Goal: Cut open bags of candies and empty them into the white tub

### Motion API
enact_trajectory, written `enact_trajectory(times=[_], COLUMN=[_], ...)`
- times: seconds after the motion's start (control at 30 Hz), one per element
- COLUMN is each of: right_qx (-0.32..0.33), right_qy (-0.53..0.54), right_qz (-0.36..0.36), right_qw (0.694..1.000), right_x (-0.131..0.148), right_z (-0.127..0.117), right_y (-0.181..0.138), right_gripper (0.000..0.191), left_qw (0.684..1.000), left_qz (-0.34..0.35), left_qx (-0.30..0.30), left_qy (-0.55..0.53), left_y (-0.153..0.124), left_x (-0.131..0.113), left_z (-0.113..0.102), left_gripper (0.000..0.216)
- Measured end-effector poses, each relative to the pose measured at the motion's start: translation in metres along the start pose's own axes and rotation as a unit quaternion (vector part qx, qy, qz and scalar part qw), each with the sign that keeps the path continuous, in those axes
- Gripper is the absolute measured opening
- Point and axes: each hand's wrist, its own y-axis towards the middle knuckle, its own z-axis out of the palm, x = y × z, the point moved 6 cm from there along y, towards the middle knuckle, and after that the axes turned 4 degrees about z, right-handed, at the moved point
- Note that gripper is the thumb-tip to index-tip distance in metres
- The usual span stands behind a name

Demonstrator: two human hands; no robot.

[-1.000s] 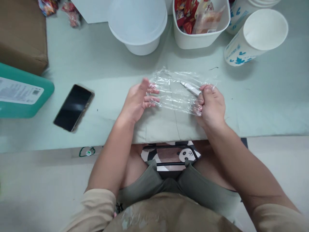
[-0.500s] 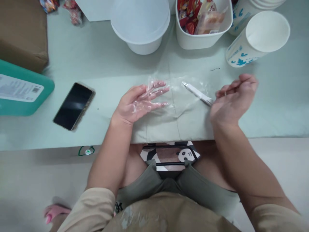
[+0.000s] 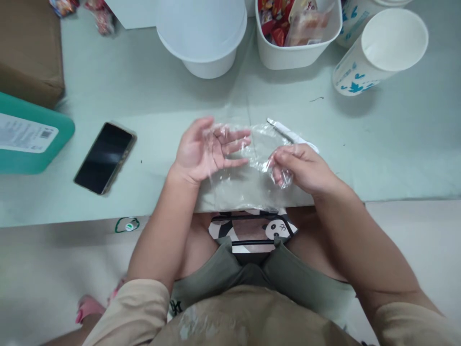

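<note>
My left hand [image 3: 205, 150] is open, palm up, with its fingers spread inside a clear plastic glove [image 3: 248, 158] that lies crumpled over the table's near edge. My right hand [image 3: 300, 166] pinches the thin plastic at the glove's right side, fingers closed on it. A small white plastic fork [image 3: 288, 132] lies on the table just beyond my right hand, apart from it.
A black phone [image 3: 104, 157] lies at the left, next to a green box [image 3: 32, 139] and a cardboard box [image 3: 29, 48]. At the back stand a white bowl [image 3: 205, 38], a white tub of snack packets [image 3: 297, 29] and a tipped paper cup [image 3: 378, 48].
My right hand let go of the fork, swung out to the right, then came back and pinched the glove. My left hand's fingers went further into the plastic.
</note>
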Motion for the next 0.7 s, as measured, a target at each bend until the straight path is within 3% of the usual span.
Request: enact_trajectory(times=[0.1, 0.17, 0.27, 0.43, 0.57, 0.7], right_qx=[-0.161, -0.198, -0.165, -0.096, -0.075, -0.112], right_qy=[0.074, 0.111, 0.144, 0.124, 0.162, 0.154], right_qz=[-0.021, -0.019, 0.010, 0.087, 0.051, 0.015], right_qw=[0.984, 0.974, 0.976, 0.984, 0.983, 0.982], right_x=[0.000, -0.001, -0.002, -0.013, -0.013, -0.012], right_z=[-0.017, -0.020, -0.013, 0.002, 0.011, 0.014], right_y=[0.002, 0.003, 0.005, 0.003, 0.003, 0.005], right_gripper=[0.048, 0.050, 0.056, 0.057, 0.056, 0.046], left_qw=[1.000, 0.998, 0.991, 0.976, 0.969, 0.973], left_qz=[-0.005, -0.011, 0.030, 0.090, 0.098, 0.076], left_qx=[-0.011, -0.031, -0.109, -0.181, -0.220, -0.217], left_qy=[0.020, 0.054, 0.077, 0.077, 0.050, 0.007], left_y=[0.003, 0.005, 0.006, 0.007, 0.007, 0.008], left_x=[0.003, 0.008, 0.011, 0.004, 0.003, 0.011], left_z=[0.001, 0.003, 0.002, -0.002, -0.010, -0.009], left_gripper=[0.040, 0.028, 0.007, 0.011, 0.012, 0.012])
